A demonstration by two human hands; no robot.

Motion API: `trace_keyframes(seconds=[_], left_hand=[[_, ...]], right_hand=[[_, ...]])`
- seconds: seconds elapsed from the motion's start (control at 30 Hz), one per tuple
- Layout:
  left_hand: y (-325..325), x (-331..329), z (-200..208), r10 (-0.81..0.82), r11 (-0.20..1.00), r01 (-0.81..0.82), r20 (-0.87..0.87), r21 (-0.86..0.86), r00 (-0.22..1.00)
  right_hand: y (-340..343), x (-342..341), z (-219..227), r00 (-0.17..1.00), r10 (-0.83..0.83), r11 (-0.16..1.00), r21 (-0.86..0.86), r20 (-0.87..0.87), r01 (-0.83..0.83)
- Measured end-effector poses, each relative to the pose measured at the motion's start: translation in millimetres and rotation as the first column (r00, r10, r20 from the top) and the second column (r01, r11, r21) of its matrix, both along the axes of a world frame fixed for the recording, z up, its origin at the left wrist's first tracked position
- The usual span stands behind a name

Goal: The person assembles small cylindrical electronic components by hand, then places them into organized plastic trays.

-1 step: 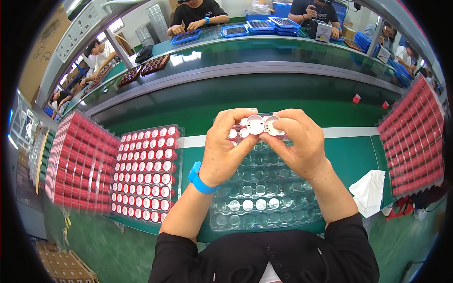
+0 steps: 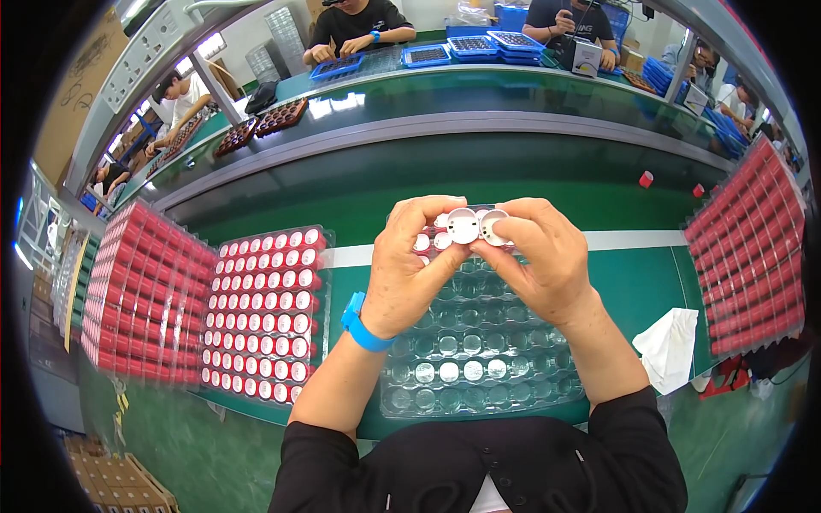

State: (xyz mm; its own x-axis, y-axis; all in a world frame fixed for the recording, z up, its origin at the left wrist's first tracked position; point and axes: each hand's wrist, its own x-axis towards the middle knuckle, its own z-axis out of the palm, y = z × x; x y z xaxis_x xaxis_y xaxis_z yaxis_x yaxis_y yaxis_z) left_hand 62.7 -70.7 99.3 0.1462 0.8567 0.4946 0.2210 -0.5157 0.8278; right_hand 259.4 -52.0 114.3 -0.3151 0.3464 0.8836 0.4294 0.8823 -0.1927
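Over the clear plastic tray (image 2: 462, 321), I hold two small round white shells side by side, their hollow faces turned up. My left hand (image 2: 402, 261) pinches the left shell (image 2: 463, 227) between thumb and fingers. The right shell (image 2: 490, 238), which has small dark spots inside, is gripped by my right hand (image 2: 547, 261), its fingertip partly covering it. The shells' rims touch or nearly touch; whether they are joined cannot be made out. Several white-topped pieces (image 2: 441, 241) sit in the tray's far rows, partly hidden by my hands. Its nearer cups hold no red pieces.
Left stands a tray of red, white-topped round pieces (image 2: 282, 325), beside a tall stack of filled trays (image 2: 145, 299). Another stack (image 2: 748, 256) rises at right, near a white cloth (image 2: 670, 350). Two red pieces (image 2: 646, 179) lie farther back. Co-workers sit across the bench.
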Motion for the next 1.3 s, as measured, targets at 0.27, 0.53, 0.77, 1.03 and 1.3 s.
trace_keyframes(seconds=[0.27,0.53,0.77,1.03,1.3], left_hand=[[2.4,-2.4,2.6,0.018,0.996,-0.011,-0.066,0.093,0.998],[2.9,-5.3,3.0,-0.002,0.999,0.007,-0.096,0.052,0.995],[4.8,-7.3,4.4,-0.062,0.993,0.074,-0.128,0.093,0.990],[-1.5,-6.7,16.9,-0.112,0.984,0.126,0.112,-0.129,0.987],[-1.9,-1.9,11.4,-0.139,0.975,0.155,0.104,-0.162,0.985]], right_hand=[[1.4,-0.7,0.4,0.999,-0.001,1.000,0.021,0.047,0.000],[-12.0,4.5,18.7,0.973,0.013,0.995,-0.096,0.231,0.009],[-8.2,2.8,13.3,0.944,-0.051,0.999,0.018,0.325,0.048],[-9.9,9.5,21.0,0.977,0.149,0.938,-0.334,0.154,-0.090],[4.1,9.0,-1.8,0.984,0.158,0.949,-0.261,-0.081,-0.174]])
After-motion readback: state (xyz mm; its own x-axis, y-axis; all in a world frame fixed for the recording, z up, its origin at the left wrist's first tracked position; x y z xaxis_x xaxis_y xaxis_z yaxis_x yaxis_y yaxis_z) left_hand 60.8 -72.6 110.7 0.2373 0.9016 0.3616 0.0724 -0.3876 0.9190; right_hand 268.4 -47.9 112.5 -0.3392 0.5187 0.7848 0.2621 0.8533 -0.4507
